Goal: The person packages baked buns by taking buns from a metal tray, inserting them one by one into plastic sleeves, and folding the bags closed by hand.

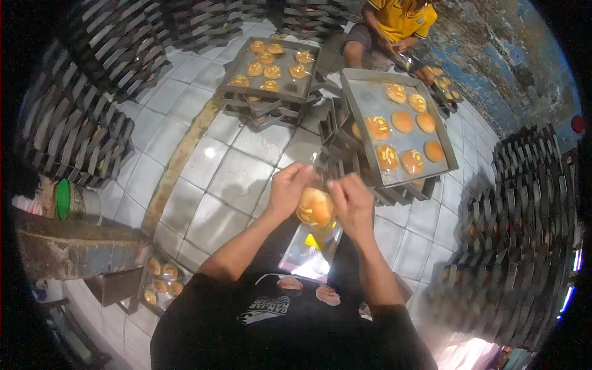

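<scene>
A round golden bun point(315, 208) in a clear plastic bag with yellow print hangs in front of my chest. My left hand point(291, 190) pinches the bag's top on one side. My right hand point(353, 202) has its fingers closed on the other side of the bag's top. Just below, over my lap, lies a stack of flat clear plastic bags point(303, 250) with yellow print. Beyond my right hand, a metal tray point(453, 164) bears several buns, some bagged with yellow print and some bare.
Another tray point(283, 92) of bagged buns sits on stacked trays ahead to the left. Tall stacks of dark trays point(512, 259) line both sides. A person in a yellow shirt point(401, 21) sits at the back near the wall. More bagged buns point(161, 287) lie at lower left.
</scene>
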`<action>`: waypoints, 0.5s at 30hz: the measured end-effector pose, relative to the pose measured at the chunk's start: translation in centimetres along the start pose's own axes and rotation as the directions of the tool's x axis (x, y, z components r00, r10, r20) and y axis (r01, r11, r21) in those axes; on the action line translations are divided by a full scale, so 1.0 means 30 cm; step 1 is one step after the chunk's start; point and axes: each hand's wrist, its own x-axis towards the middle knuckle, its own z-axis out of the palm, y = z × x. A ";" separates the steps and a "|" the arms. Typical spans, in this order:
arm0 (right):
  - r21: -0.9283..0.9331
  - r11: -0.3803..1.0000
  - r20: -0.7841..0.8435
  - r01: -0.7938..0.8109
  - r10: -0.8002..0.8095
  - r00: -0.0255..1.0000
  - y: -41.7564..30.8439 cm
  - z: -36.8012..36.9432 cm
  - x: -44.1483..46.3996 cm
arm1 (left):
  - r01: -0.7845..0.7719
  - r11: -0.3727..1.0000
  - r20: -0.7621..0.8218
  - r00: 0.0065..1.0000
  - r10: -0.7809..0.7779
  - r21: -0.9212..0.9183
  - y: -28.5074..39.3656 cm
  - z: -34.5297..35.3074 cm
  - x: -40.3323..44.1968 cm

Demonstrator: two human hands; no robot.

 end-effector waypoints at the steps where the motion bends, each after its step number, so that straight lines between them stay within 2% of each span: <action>1: 0.105 0.994 -0.080 -0.032 0.040 0.996 0.014 0.007 0.024 | -0.011 0.999 -0.070 0.997 0.014 0.052 0.011 -0.002 0.015; 2: 0.236 0.939 -0.053 -0.252 0.272 0.961 0.058 0.017 0.039 | -0.012 0.994 -0.134 0.991 0.027 0.108 0.027 -0.005 0.023; 3: 0.410 0.792 0.076 -0.452 0.464 0.883 0.113 0.007 0.060 | 0.122 0.993 -0.207 0.971 -0.120 -0.003 0.074 -0.007 0.027; 4: 0.538 0.573 0.235 -0.619 0.603 0.762 0.148 -0.002 0.063 | 0.139 0.990 -0.199 0.971 -0.135 0.005 0.057 -0.026 0.009; 5: 0.539 0.567 0.236 -0.623 0.609 0.758 0.157 0.004 0.035 | -0.085 0.961 -0.178 0.975 0.135 0.261 0.036 -0.060 0.001; 6: 0.542 0.485 0.317 -0.687 0.639 0.701 0.155 0.005 -0.002 | -0.299 0.819 -0.094 0.916 0.390 0.489 0.023 -0.089 -0.003; 7: 0.531 0.391 0.401 -0.752 0.666 0.629 0.147 0.006 -0.063 | -0.180 0.900 -0.087 0.969 0.232 0.396 0.036 -0.104 -0.055; 8: 0.480 0.389 0.402 -0.787 0.700 0.591 0.137 0.021 -0.122 | -0.171 0.903 -0.089 0.971 0.222 0.395 -0.010 -0.128 -0.099; 9: 0.484 0.354 0.430 -0.800 0.701 0.570 0.191 0.066 -0.217 | 0.035 0.963 -0.115 0.993 -0.004 0.268 -0.093 -0.160 -0.130; 10: 0.486 0.316 0.460 -0.815 0.700 0.546 0.239 0.112 -0.287 | 0.246 0.960 -0.112 0.966 -0.232 0.136 -0.164 -0.182 -0.143; 11: 0.483 0.308 0.469 -0.820 0.700 0.539 0.220 0.127 -0.295 | 0.374 0.927 -0.121 0.920 -0.374 -0.022 -0.207 -0.189 -0.138; 12: 0.512 0.302 0.442 -0.804 0.710 0.548 0.178 0.136 -0.291 | 0.381 0.925 -0.126 0.916 -0.380 -0.018 -0.191 -0.183 -0.117; 14: 0.541 0.278 0.412 -0.794 0.735 0.538 0.084 0.102 -0.272 | 0.324 0.918 0.014 0.944 -0.329 -0.231 -0.143 -0.147 -0.058; 15: 0.681 0.185 0.366 -0.709 0.752 0.548 0.043 0.068 -0.207 | 0.303 0.861 0.135 0.953 -0.271 -0.408 -0.186 -0.135 -0.008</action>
